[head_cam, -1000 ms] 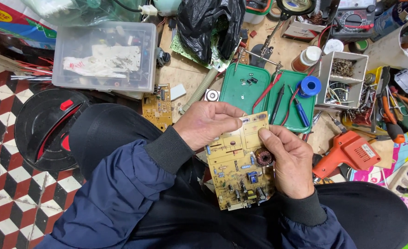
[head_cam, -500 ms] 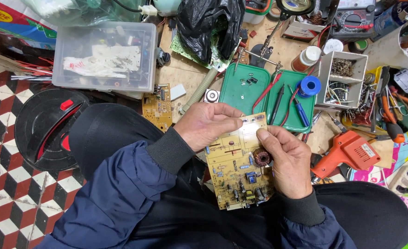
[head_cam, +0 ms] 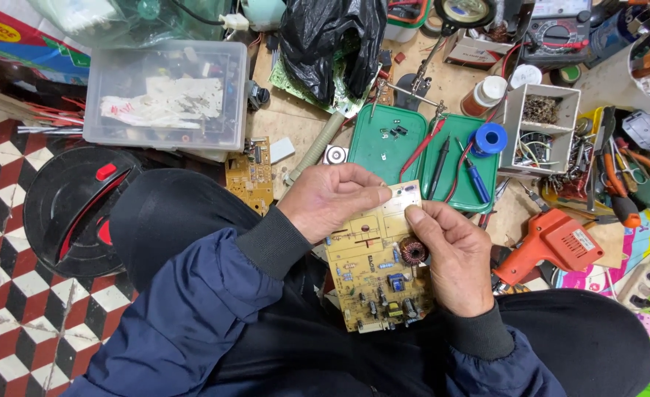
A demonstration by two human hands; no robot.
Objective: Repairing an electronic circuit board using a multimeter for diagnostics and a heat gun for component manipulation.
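Fingers, left hand: curled, thumb and fingertips pinching the upper left edge of the yellow rectangular circuit board.
Fingers, right hand: bent, thumb pressed on the board's top face near its upper right corner, just above the copper-wound ring coil.
Board position: held over the lap, just short of the bench's near edge, tilted.
Long axis: runs from the far end between both thumbs down toward the body.
Nearer hand: both touch it; the right covers more of its side.
Beyond: green plastic tray and orange glue gun on the bench.
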